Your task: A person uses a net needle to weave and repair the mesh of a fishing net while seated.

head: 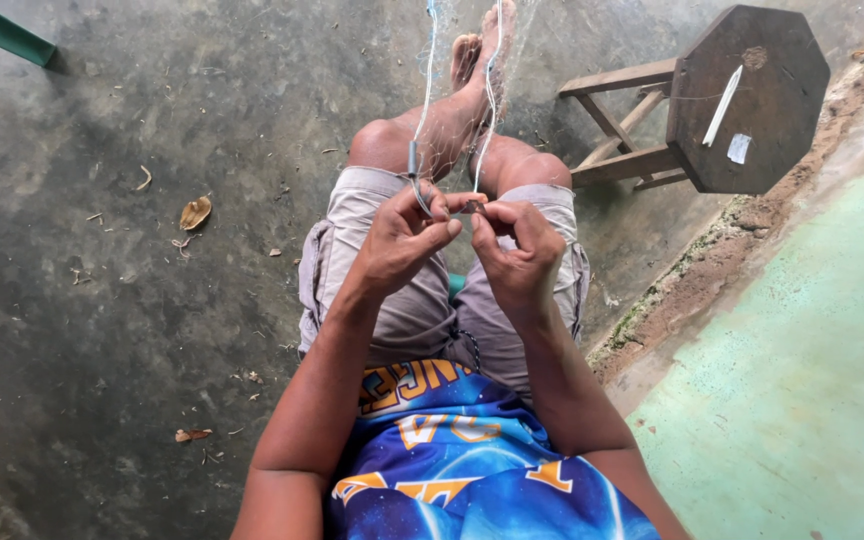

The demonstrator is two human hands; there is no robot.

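Observation:
I sit with my legs stretched out over a dark concrete floor. A thin pale fishing net (457, 60) hangs stretched from my feet (482, 45) back to my hands. My left hand (402, 240) pinches a strand of the net line (422, 110) between thumb and fingers. My right hand (517, 250) is closed on the neighbouring strand, fingertips almost touching the left hand's. A small grey tube-like piece (413, 160) sits on the left strand just above my left hand.
A dark wooden stool (742, 100) lies tipped on its side at the upper right, with a white stick and a paper scrap on its seat. A pale green wall (812, 370) runs along the right. Dry leaves (195, 212) dot the floor at left. A green bar (2, 32) crosses the top-left corner.

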